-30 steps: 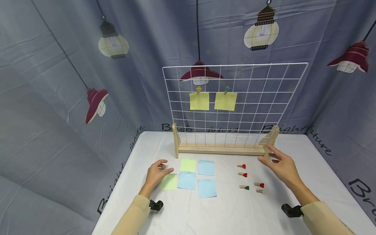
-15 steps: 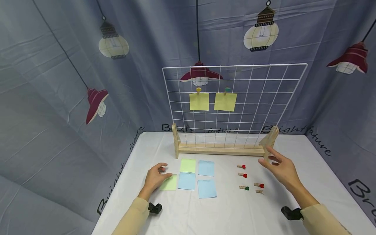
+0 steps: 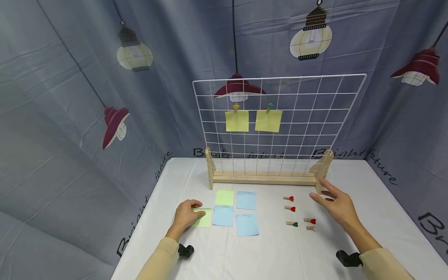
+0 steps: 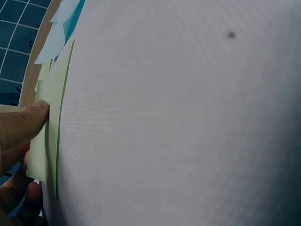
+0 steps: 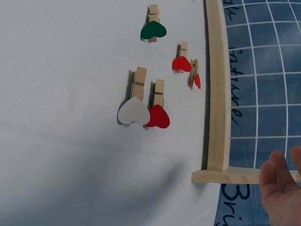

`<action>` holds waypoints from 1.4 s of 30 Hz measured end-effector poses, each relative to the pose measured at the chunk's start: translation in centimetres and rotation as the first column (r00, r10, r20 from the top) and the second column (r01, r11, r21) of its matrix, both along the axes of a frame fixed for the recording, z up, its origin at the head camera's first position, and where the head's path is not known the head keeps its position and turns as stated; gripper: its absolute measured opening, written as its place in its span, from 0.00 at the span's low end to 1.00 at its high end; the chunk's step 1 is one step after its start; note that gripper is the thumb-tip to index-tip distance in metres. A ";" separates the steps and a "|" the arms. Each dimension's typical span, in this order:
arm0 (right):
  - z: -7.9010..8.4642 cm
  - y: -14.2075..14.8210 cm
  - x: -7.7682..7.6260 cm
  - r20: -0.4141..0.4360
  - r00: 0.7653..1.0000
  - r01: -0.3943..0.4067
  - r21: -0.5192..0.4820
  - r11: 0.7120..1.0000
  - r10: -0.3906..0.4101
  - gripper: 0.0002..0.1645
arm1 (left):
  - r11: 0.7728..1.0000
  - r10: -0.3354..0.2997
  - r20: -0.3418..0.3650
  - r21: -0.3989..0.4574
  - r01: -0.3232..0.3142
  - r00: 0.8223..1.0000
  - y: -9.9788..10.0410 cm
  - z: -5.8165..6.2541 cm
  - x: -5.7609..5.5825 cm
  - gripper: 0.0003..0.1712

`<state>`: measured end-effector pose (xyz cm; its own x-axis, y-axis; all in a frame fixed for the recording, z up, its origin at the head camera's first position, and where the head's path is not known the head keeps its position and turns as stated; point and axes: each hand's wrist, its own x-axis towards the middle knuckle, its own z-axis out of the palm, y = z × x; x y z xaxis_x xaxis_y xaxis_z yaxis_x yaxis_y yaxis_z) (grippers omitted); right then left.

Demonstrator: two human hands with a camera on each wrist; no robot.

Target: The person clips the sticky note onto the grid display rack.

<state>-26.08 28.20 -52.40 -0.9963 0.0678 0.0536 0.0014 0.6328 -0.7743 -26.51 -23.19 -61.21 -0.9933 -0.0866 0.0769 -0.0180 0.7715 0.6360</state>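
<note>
left hand (image 3: 185, 216) lays its thumb on the nearer green note (image 3: 203, 218); whether it pinches, i cannot tell. right hand (image 3: 340, 206) hangs spread near the rack's wooden foot (image 3: 322, 165).

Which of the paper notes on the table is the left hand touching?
The leftmost pale green note, which the left hand touches with its thumb; the other green note and three blue notes lie farther right, untouched.

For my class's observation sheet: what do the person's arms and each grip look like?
The left sleeve and right sleeve are beige and long, with a black device worn by each cuff. The left grip and right grip wear no gloves.
</note>
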 end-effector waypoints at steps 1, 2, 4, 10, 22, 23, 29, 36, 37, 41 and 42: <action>-0.1 0.0 0.0 0.002 1.000 0.003 0.001 1.000 -0.003 0.52 | 1.000 -0.002 -0.001 -0.008 0.002 1.000 0.0 0.0 0.0 0.15; -0.2 0.0 0.0 0.002 1.000 0.005 0.003 1.000 -0.005 0.51 | 1.000 -0.003 -0.005 -0.014 0.003 1.000 0.0 0.0 0.0 0.13; -0.3 0.0 0.0 -0.001 1.000 0.005 0.005 1.000 -0.005 0.51 | 1.000 -0.002 -0.006 -0.017 0.002 1.000 0.1 0.0 0.0 0.11; -0.5 0.0 0.0 0.003 1.000 0.008 0.005 1.000 -0.008 0.53 | 0.999 -0.007 -0.008 -0.032 0.006 1.000 0.2 0.0 -0.2 0.07; -1.1 -0.2 0.1 0.040 0.999 -0.004 -0.001 1.000 0.004 0.54 | 0.999 -0.045 -0.011 0.011 0.046 0.999 -0.3 0.3 -0.2 0.04; -1.2 -0.2 0.2 0.039 0.999 -0.003 -0.003 1.000 0.003 0.54 | 0.998 -0.050 -0.009 0.027 0.050 0.999 -0.3 0.4 -0.3 0.04; -1.8 -0.3 0.5 0.061 0.998 -0.004 -0.028 1.000 0.006 0.55 | 0.993 -0.061 0.034 0.101 0.057 0.998 -0.3 1.4 -0.2 0.03; -2.5 -0.2 0.9 0.070 0.998 0.011 -0.024 1.000 -0.009 0.55 | 0.993 -0.058 0.022 0.102 0.056 0.998 -0.3 2.5 -0.4 0.03; -2.6 -0.1 0.9 0.075 0.997 0.013 -0.024 1.000 -0.011 0.55 | 0.993 -0.059 0.017 0.102 0.057 0.998 -0.3 2.7 -0.4 0.03; -2.9 -0.1 1.1 0.099 0.995 0.024 -0.020 1.000 -0.022 0.55 | 0.994 -0.057 -0.003 0.097 0.057 0.998 -0.2 3.3 -0.5 0.02; -3.0 -0.1 1.2 0.106 0.994 0.027 -0.019 0.999 -0.025 0.55 | 0.994 -0.056 -0.008 0.095 0.057 0.998 -0.2 3.5 -0.6 0.02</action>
<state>-24.93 28.13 -55.43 -0.9942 0.0935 -0.0531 0.0997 0.6159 -0.7815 -27.06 -23.41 -57.72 -0.9964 -0.0374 0.0762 0.0276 0.7068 0.7069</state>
